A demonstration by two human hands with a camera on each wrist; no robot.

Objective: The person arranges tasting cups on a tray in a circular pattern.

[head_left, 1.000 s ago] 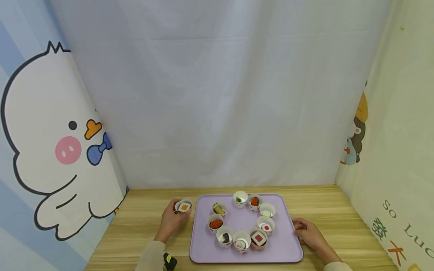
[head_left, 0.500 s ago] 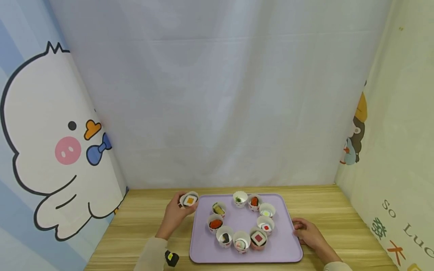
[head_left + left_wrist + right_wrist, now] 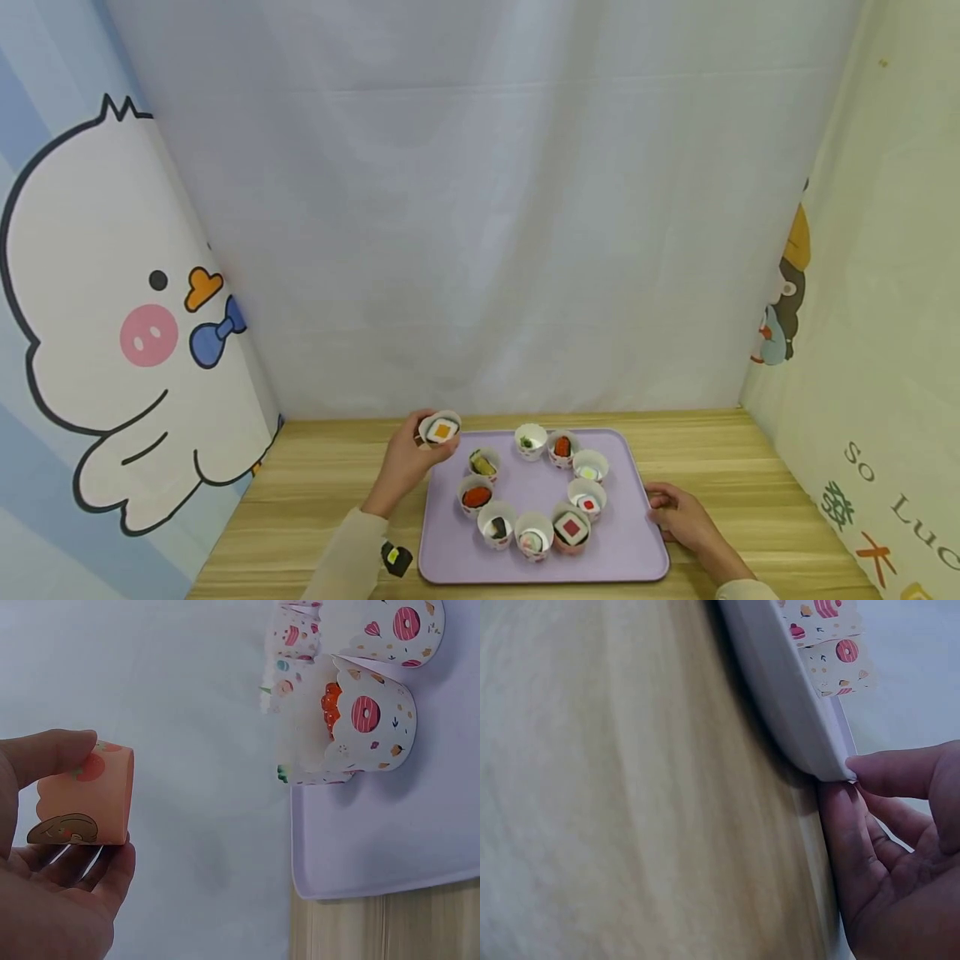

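Note:
My left hand [image 3: 405, 467] grips a paper baking cup [image 3: 432, 442] above the far left corner of the lilac tray [image 3: 622, 546]. Inside it sits a toy sushi piece [image 3: 441, 430], white with an orange-yellow square. The left wrist view shows this cup [image 3: 94, 795] to be salmon-coloured with a strawberry print, thumb on one side and fingers on the other. At the tray's right edge is my right hand [image 3: 682, 518]. Up close, its thumb and fingers pinch the tray's rim [image 3: 829, 754].
Several printed paper cups stand in a ring on the tray, each with a toy sushi piece, such as the red-topped one [image 3: 476, 497] at left and the white one with a red square [image 3: 572, 528] at front. Wooden tabletop [image 3: 735, 467] surrounds the tray; a pale curtain [image 3: 480, 250] hangs behind.
My left hand has carried the paper cup up and rightward, from the table beside the tray to over its far left corner. The right hand stays at the tray's edge.

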